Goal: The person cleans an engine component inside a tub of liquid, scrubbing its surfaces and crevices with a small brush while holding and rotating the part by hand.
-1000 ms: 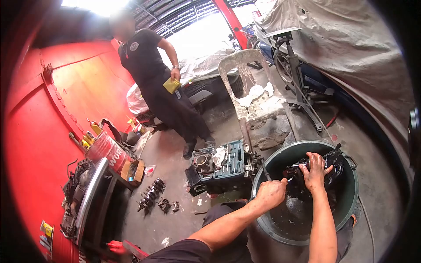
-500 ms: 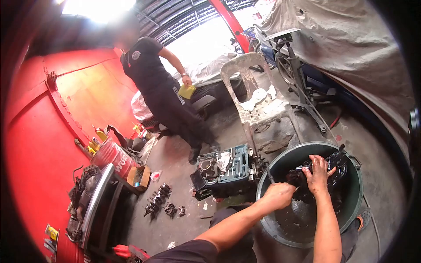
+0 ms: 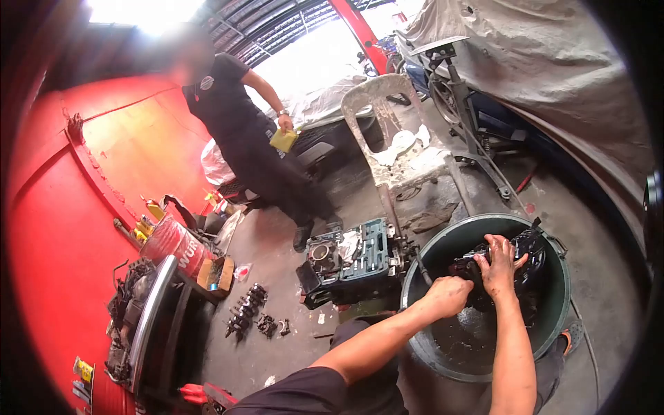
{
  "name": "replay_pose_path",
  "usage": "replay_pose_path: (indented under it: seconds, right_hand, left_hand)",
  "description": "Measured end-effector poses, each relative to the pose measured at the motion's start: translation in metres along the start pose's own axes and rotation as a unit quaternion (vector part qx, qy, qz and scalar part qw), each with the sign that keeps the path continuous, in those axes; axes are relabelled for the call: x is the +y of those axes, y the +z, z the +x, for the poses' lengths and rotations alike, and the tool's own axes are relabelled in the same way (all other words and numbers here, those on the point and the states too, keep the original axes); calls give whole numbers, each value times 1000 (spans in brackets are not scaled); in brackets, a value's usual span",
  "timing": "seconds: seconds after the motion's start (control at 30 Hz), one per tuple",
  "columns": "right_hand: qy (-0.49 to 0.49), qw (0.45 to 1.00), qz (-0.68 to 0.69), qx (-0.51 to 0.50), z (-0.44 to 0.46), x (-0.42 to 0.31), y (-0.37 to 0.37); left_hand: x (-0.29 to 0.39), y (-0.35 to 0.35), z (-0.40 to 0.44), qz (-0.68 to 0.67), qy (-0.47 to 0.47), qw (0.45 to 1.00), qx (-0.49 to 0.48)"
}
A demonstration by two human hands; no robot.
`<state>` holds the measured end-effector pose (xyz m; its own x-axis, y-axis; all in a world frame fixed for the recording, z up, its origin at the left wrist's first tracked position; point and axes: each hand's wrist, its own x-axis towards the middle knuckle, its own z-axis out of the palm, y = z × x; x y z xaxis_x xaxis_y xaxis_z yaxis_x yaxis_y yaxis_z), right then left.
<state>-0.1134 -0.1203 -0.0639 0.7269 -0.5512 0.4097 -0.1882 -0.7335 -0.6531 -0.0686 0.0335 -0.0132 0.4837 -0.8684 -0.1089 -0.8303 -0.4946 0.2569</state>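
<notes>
A wet, dark engine part [image 3: 531, 247] lies inside a large round tub [image 3: 561, 304], with murky liquid at the bottom. My right hand [image 3: 499, 268] rests on this part with its fingers spread apart, hiding some of it. To its left my left hand [image 3: 449, 297] is closed in a fist over the tub, against the part's near side. What the fist holds is hidden by the fingers. A dark rod [image 3: 422, 268] reaches from the tub's rim toward that fist.
Beside the tub sits an open green tool case [image 3: 373, 257]. A crankshaft [image 3: 245, 311] and smaller metal parts lie on the floor. Behind stand a worn plastic chair [image 3: 408, 176] with rags and a metal stand [image 3: 460, 97]. A person [image 3: 232, 104] stands nearby holding something yellow.
The whole view has shifted slightly. My left fist has moved a little closer to my right hand, which stays spread on the dark part. The standing person's yellow item hangs at nearly the same spot.
</notes>
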Motion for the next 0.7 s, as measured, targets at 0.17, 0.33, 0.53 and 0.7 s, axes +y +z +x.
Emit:
replay_pose_path:
  seconds: [0.17, 0.33, 0.53, 0.7]
  right_hand:
    - [-4, 1000, -2, 5, -1, 0, -2]
    - [-6, 1000, -2, 12, 0, 1, 2]
    - [7, 1000, -2, 3, 0, -4, -1]
    - [-3, 1000, -12, 3, -1, 4, 0]
  left_hand:
    - [-4, -21, -37, -187, -58, 977, 86]
    - [-28, -14, -35, -511, -126, 833, 172]
    - [-23, 49, -1, -290, -31, 912, 289]
    - [13, 0, -20, -298, -125, 918, 230]
